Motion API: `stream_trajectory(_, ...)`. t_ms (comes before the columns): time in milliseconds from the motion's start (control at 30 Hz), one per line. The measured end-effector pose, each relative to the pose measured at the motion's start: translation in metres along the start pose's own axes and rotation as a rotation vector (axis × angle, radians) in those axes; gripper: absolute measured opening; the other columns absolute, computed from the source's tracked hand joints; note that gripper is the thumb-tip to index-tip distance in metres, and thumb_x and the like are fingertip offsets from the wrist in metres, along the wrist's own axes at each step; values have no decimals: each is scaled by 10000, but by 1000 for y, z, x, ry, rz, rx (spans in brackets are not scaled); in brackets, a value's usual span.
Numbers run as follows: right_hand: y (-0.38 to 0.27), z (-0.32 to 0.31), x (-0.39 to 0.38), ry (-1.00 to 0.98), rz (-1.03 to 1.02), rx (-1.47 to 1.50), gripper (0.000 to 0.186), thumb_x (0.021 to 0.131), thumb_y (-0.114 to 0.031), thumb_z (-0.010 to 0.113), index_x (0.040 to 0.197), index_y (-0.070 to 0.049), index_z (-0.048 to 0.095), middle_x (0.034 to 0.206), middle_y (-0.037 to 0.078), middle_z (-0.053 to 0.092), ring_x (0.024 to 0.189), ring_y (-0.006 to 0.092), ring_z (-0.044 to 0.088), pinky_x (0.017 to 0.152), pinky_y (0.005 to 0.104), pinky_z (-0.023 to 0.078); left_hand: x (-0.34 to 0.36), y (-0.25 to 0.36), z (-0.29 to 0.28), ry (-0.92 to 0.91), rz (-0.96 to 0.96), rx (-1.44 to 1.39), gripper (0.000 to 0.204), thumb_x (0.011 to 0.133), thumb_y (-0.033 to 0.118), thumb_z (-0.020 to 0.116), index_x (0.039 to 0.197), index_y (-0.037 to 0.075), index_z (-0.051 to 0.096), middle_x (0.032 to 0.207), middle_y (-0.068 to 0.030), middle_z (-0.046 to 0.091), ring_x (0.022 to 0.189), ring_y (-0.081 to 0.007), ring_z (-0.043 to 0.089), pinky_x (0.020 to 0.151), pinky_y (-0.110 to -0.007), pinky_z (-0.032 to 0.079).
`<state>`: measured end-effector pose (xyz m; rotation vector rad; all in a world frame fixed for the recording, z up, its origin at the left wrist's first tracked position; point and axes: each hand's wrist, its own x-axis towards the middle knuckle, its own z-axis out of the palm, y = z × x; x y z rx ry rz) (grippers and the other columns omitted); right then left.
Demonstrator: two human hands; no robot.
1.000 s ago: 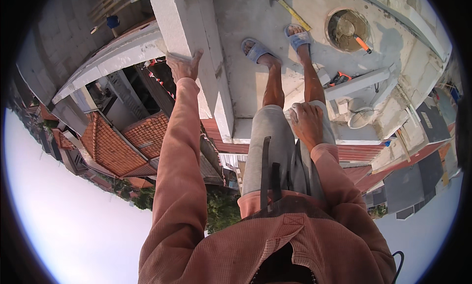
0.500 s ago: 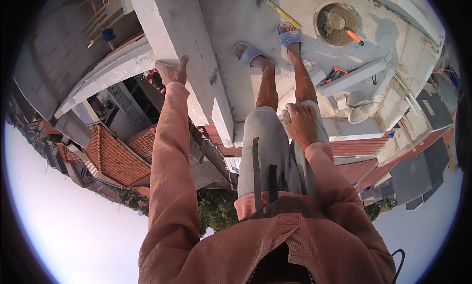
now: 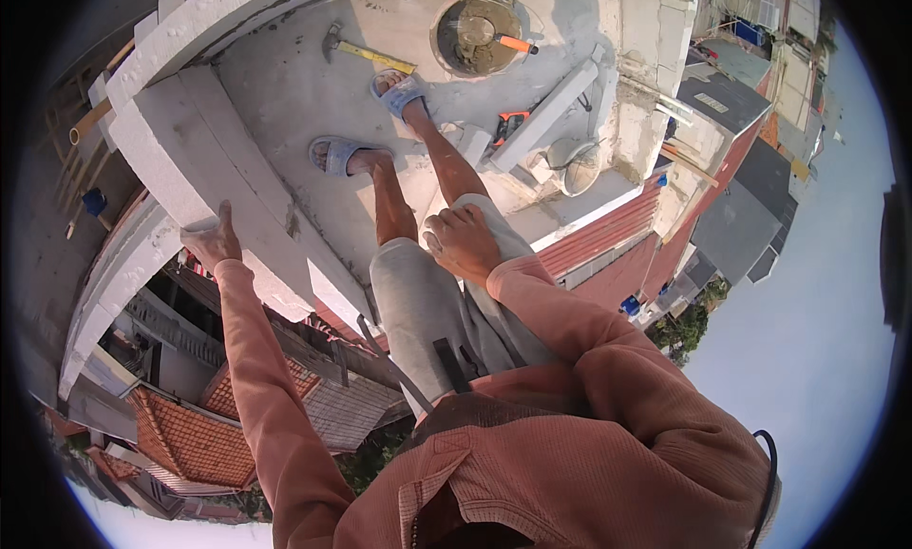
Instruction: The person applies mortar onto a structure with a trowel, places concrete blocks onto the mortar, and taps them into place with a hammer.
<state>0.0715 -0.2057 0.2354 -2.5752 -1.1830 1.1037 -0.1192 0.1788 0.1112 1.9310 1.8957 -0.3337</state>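
Observation:
My left hand is clasped over the outer edge of a pale block wall, thumb raised and fingers partly hidden. On the leg of my grey shorts, my right hand rests at the knee with its fingers curled. Both hands look dusty. Beyond my sandals lies a hammer with a yellow handle. A trowel with an orange handle leans in a round bucket of wet mortar. Near my right knee are an orange-handled tool and a long pale block piece.
A whitish bowl-like container stands past the right knee. The concrete floor ends at low walls. Below the left wall are orange tiled roofs, a long drop down. Red metal roofing lies beyond the right edge.
The view has turned, so the floor, tools and both hands sit further left in it. My left hand stays on the wall and my right hand stays on the knee.

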Motion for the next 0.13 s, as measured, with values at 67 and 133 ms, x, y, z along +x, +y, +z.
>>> stream_trajectory(67,-4,1,0,-73,27,-3,204,962,-278,613,1021,-91,668,992,90,699,1013,265,658,1016,455,378,9,-12,5,11,20,-32,1130,703,543,888,1411,-155,352,1331,-293,493,1289,-409,508,1100,-472,435)
stream_trajectory(133,2,1,-3,-42,39,-39,276,944,-311,645,1107,-89,673,1026,104,697,1023,271,670,993,465,401,13,-12,17,-88,68,-120,1155,739,580,846,1461,-133,293,1345,-264,494,1282,-432,504,1124,-483,411)
